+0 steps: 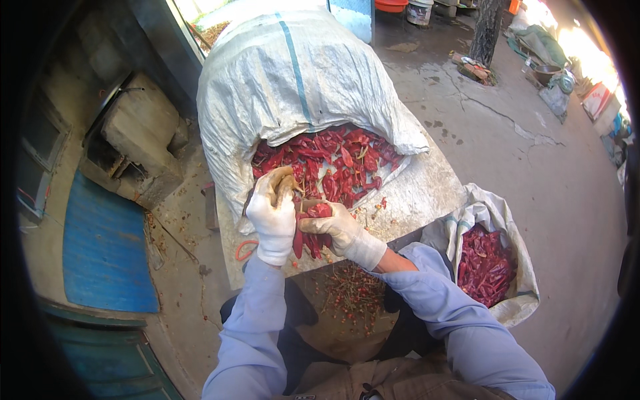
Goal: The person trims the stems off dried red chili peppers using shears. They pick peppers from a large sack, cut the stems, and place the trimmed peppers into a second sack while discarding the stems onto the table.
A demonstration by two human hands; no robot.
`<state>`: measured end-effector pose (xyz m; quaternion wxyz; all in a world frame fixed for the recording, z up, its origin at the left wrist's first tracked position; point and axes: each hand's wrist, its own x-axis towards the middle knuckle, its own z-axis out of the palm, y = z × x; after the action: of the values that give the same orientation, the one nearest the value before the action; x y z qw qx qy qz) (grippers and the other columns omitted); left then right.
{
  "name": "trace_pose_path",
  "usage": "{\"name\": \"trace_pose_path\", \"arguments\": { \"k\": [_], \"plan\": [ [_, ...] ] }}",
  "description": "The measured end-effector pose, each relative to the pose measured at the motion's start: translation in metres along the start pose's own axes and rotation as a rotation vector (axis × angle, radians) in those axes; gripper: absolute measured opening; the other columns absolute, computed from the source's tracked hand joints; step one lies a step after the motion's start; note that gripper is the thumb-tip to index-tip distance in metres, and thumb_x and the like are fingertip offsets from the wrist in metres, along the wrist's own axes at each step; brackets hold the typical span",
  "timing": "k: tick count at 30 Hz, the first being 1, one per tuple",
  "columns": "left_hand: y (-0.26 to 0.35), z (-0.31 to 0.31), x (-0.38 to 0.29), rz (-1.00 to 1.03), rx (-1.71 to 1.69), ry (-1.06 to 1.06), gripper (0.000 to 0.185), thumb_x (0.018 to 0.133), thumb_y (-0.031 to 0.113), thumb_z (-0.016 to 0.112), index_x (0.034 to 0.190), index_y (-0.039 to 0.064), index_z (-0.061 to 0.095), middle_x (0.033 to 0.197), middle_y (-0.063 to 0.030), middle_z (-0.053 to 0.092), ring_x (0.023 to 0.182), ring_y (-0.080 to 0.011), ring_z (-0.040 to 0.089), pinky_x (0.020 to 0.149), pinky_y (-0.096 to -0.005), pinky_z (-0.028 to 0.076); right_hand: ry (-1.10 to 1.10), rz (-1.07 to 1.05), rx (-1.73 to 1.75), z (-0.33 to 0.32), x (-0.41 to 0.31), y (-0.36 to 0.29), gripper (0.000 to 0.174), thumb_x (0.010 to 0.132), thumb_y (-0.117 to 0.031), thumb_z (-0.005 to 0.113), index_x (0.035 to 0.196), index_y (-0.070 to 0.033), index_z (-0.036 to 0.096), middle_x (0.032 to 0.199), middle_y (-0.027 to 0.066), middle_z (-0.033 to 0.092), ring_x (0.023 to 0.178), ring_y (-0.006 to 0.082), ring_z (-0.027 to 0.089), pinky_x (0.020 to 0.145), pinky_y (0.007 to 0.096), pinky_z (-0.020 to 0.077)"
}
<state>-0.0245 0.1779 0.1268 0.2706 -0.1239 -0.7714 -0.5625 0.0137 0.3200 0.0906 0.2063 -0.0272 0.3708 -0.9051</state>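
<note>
Both of my hands wear pale work gloves, stained at the fingers. My right hand (336, 227) is closed around a small bunch of dried red chili peppers (312, 240) that hang below its fingers. Just left of it and touching the bunch's top, my left hand (274, 205) has its fingers curled together by the pale stems; whether it grips one cannot be told. Beyond both hands, a large white woven sack (250, 85) lies on a board-topped table (425, 185), its mouth towards me, with dried red peppers (345, 165) spilling from it.
A smaller open woven sack (525, 280) of red peppers (482, 265) stands right of the table. Stems and scraps (355, 295) lie between my legs. An orange-red loop (245, 250) is at the table's left corner. A masonry stove (140, 130) stands left, a tree trunk (487, 35) far right.
</note>
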Motion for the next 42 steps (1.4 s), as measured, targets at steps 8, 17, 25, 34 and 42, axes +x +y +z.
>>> {"name": "trace_pose_path", "arguments": {
  "k": [8,17,25,34,42],
  "plan": [
    [0.012,-0.037,0.023,-0.406,-0.345,-0.19,0.025,0.099,0.006,0.062,0.119,-0.009,0.066,0.097,-0.0124,0.072,0.07,-0.0141,0.07,0.06,-0.0243,0.057,0.229,-0.196,-0.717,-0.011,0.0,-0.049,0.039,0.083,-0.009,0.082,0.119,0.001,0.068,0.106,0.0131,0.075,0.095,0.0197,0.072,0.086,0.0325,0.0572],
    [0.004,-0.023,0.002,-0.545,-0.256,-0.587,0.03,0.09,-0.003,0.068,0.12,-0.006,0.067,0.102,-0.0086,0.073,0.088,-0.012,0.068,0.08,-0.0259,0.055,0.12,-0.359,-1.14,-0.017,0.0,-0.043,0.043,0.079,-0.012,0.08,0.118,0.002,0.07,0.105,0.0218,0.075,0.101,0.0257,0.074,0.091,0.0353,0.0543],
    [0.012,-0.027,0.001,-0.045,0.023,-0.519,0.019,0.089,-0.002,0.071,0.107,-0.003,0.074,0.099,-0.0091,0.075,0.089,-0.0125,0.07,0.078,-0.0266,0.056,0.068,-0.079,-0.88,-0.012,0.001,-0.044,0.032,0.086,-0.012,0.078,0.114,0.003,0.071,0.092,0.0109,0.077,0.086,0.011,0.069,0.079,0.0302,0.0554],
    [0.019,-0.024,0.001,-0.538,-0.255,-0.506,0.019,0.093,0.0,0.063,0.109,-0.006,0.072,0.097,-0.0092,0.076,0.071,-0.0099,0.068,0.064,-0.0229,0.053,0.036,-0.283,-1.08,-0.008,-0.004,-0.038,0.032,0.088,-0.014,0.076,0.114,0.003,0.07,0.092,0.0174,0.076,0.084,0.0168,0.072,0.079,0.0323,0.0553],
    [0.004,-0.018,-0.004,-0.777,-0.465,-0.448,0.023,0.101,0.014,0.064,0.106,-0.008,0.07,0.082,-0.0091,0.072,0.053,-0.0079,0.059,0.047,-0.0224,0.048,-0.039,-0.388,-1.289,-0.018,-0.011,-0.036,0.032,0.085,-0.01,0.073,0.114,0.004,0.07,0.103,0.025,0.072,0.103,0.0389,0.07,0.088,0.0396,0.0551]
  ]
}}
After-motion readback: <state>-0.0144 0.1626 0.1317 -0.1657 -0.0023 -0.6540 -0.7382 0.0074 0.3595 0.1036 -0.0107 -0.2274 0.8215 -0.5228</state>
